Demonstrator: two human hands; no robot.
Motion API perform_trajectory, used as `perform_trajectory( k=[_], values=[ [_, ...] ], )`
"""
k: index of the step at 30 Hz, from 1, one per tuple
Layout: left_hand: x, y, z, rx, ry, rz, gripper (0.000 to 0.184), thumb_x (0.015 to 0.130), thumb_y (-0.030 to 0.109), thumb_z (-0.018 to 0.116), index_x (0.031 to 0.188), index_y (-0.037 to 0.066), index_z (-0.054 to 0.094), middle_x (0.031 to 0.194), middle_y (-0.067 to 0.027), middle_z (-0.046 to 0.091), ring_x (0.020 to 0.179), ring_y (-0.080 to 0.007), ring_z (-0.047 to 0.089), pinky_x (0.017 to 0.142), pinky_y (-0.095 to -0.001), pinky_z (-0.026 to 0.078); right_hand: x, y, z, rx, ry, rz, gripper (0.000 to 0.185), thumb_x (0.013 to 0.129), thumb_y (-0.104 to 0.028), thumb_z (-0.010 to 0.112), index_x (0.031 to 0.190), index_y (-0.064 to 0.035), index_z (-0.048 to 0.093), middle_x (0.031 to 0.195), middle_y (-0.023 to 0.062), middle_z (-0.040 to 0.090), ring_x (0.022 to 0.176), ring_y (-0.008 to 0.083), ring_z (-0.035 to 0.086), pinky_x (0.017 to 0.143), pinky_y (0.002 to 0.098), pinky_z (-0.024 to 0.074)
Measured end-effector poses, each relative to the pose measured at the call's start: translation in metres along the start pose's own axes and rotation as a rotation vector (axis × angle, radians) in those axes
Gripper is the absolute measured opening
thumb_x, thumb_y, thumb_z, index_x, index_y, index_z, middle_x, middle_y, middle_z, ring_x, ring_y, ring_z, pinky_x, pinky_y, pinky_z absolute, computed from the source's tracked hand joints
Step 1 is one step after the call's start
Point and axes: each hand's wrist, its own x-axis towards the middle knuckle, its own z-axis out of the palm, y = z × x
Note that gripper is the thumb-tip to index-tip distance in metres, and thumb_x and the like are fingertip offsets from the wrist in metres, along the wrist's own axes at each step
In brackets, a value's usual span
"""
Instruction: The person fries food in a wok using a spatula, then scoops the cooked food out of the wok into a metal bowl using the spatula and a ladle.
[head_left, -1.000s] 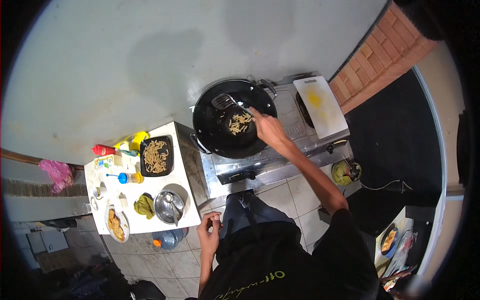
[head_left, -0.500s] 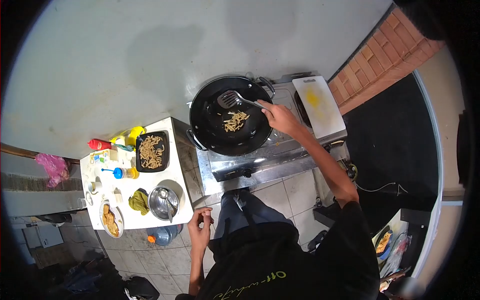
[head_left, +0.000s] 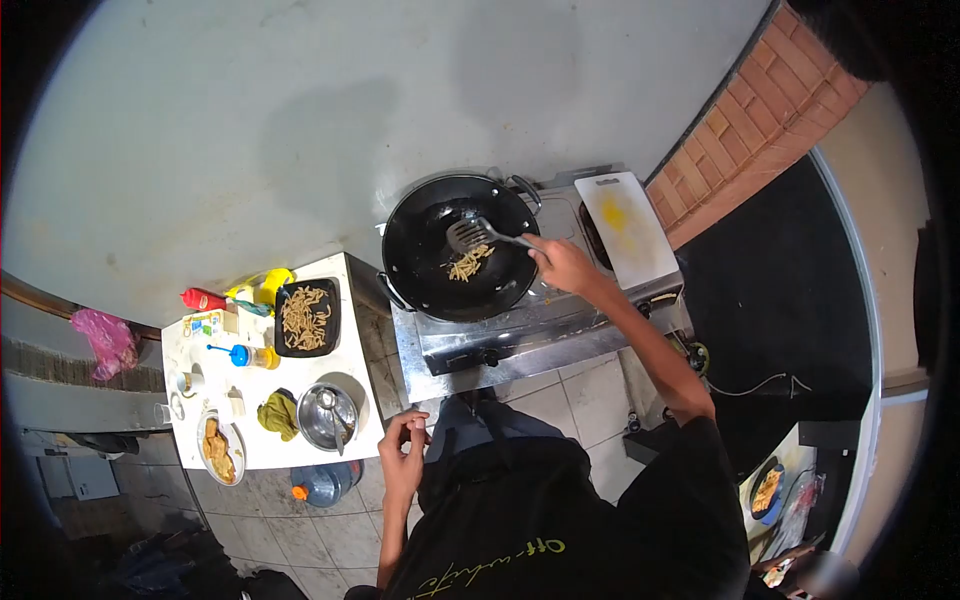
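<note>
My right hand (head_left: 560, 264) is closed round the handle of a slotted metal spatula (head_left: 468, 235). The spatula's head is inside a large black wok (head_left: 420, 265) on the stove, touching or just above a small heap of pale strips (head_left: 468, 264). My left hand (head_left: 404, 446) hangs beside my body near the corner of the white table, its fingers curled; whether anything small is between them cannot be made out. On the table, a square black tray (head_left: 308, 352) holds more strips.
The white table (head_left: 270, 455) also bears a metal bowl (head_left: 327, 417) with a spoon, a green cloth (head_left: 278, 416), a plate of food (head_left: 221, 449) and bottles. A white cutting board (head_left: 628, 228) lies on the stove's right side. A large water bottle (head_left: 327, 484) is on the floor.
The spatula head has come down from the wok's upper part to the strips, with my right hand moving along. My left hand stays low with curled fingers. The whole view has shifted slightly.
</note>
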Motion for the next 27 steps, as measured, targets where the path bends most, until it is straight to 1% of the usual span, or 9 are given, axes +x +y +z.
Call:
perform_trajectory(
  k=[5, 9, 12, 14, 17, 20, 24, 26, 27],
  values=[
    [0.010, -0.002, 0.004, -0.069, -0.037, 0.022, 0.018, 0.099, 0.017, 0.057, 0.100, 0.001, 0.065, 0.068, -0.0019, 0.059, 0.065, -0.0074, 0.057, 0.062, -0.0241, 0.045, -0.006, 0.008, 0.001, -0.232, 0.148, 0.066, 0.039, 0.091, -0.012, 0.050, 0.124, 0.0082, 0.054, 0.078, 0.0279, 0.065, 0.073, 0.0445, 0.064, 0.069, 0.0529, 0.0520],
    [0.027, 0.008, 0.005, -0.049, -0.124, 0.054, 0.018, 0.098, 0.016, 0.057, 0.101, 0.001, 0.065, 0.068, -0.0002, 0.056, 0.065, -0.0078, 0.057, 0.062, -0.0241, 0.045, -0.005, -0.013, 0.029, -0.253, 0.157, 0.152, 0.038, 0.090, -0.010, 0.050, 0.122, 0.0100, 0.054, 0.078, 0.0282, 0.065, 0.073, 0.0438, 0.065, 0.068, 0.0536, 0.0525],
    [0.039, 0.011, -0.002, -0.048, -0.135, 0.089, 0.018, 0.099, 0.017, 0.057, 0.101, 0.001, 0.065, 0.067, -0.0003, 0.056, 0.065, -0.0079, 0.057, 0.062, -0.0242, 0.045, -0.007, -0.027, 0.068, -0.249, 0.263, 0.250, 0.029, 0.087, -0.008, 0.052, 0.109, 0.0100, 0.060, 0.078, 0.0279, 0.066, 0.074, 0.0430, 0.066, 0.068, 0.0538, 0.0529],
    [0.045, 0.011, -0.011, -0.055, -0.130, 0.103, 0.018, 0.099, 0.017, 0.056, 0.101, 0.001, 0.065, 0.067, -0.0006, 0.056, 0.065, -0.0078, 0.057, 0.062, -0.0242, 0.044, -0.011, -0.038, 0.083, -0.105, 0.270, 0.319, 0.021, 0.084, -0.007, 0.054, 0.094, 0.0086, 0.062, 0.077, 0.0292, 0.065, 0.076, 0.0451, 0.065, 0.070, 0.0537, 0.0517],
    [0.053, 0.006, -0.029, -0.071, -0.100, 0.086, 0.020, 0.099, 0.018, 0.055, 0.101, 0.001, 0.065, 0.068, -0.0013, 0.058, 0.065, -0.0076, 0.057, 0.062, -0.0241, 0.044, -0.009, -0.032, 0.108, 0.110, 0.385, 0.268, 0.018, 0.084, -0.009, 0.055, 0.087, 0.0082, 0.062, 0.077, 0.0315, 0.062, 0.079, 0.0475, 0.063, 0.071, 0.0534, 0.0498],
    [0.062, 0.005, -0.043, -0.083, -0.083, 0.080, 0.020, 0.099, 0.019, 0.055, 0.102, 0.002, 0.065, 0.068, -0.0018, 0.059, 0.065, -0.0076, 0.057, 0.061, -0.0240, 0.044, -0.011, -0.035, 0.102, 0.246, 0.296, 0.285, 0.019, 0.086, -0.009, 0.054, 0.091, 0.0084, 0.061, 0.076, 0.0329, 0.060, 0.080, 0.0489, 0.060, 0.068, 0.0534, 0.0465],
    [0.081, 0.001, -0.056, -0.078, -0.124, 0.103, 0.018, 0.098, 0.016, 0.056, 0.101, 0.001, 0.065, 0.069, -0.0011, 0.059, 0.066, -0.0079, 0.058, 0.061, -0.0242, 0.044, -0.031, -0.068, 0.082, 0.263, 0.399, 0.225, 0.021, 0.089, -0.009, 0.053, 0.098, 0.0076, 0.062, 0.074, 0.0322, 0.058, 0.075, 0.0485, 0.060, 0.063, 0.0528, 0.0438],
    [0.094, -0.002, -0.058, -0.062, -0.180, 0.115, 0.017, 0.098, 0.016, 0.057, 0.100, 0.001, 0.066, 0.068, -0.0012, 0.058, 0.066, -0.0082, 0.058, 0.062, -0.0244, 0.045, -0.037, -0.075, 0.082, 0.175, 0.440, 0.260, 0.028, 0.092, -0.010, 0.053, 0.114, 0.0060, 0.059, 0.071, 0.0317, 0.058, 0.070, 0.0484, 0.059, 0.060, 0.0519, 0.0423],
    [0.100, -0.003, -0.060, -0.039, -0.218, 0.123, 0.017, 0.098, 0.015, 0.057, 0.099, 0.001, 0.066, 0.068, -0.0014, 0.058, 0.066, -0.0085, 0.058, 0.062, -0.0245, 0.045, -0.042, -0.082, 0.081, 0.168, 0.441, 0.271, 0.028, 0.092, -0.010, 0.053, 0.114, 0.0060, 0.059, 0.071, 0.0317, 0.058, 0.070, 0.0484, 0.059, 0.060, 0.0519, 0.0423]
  ],
)
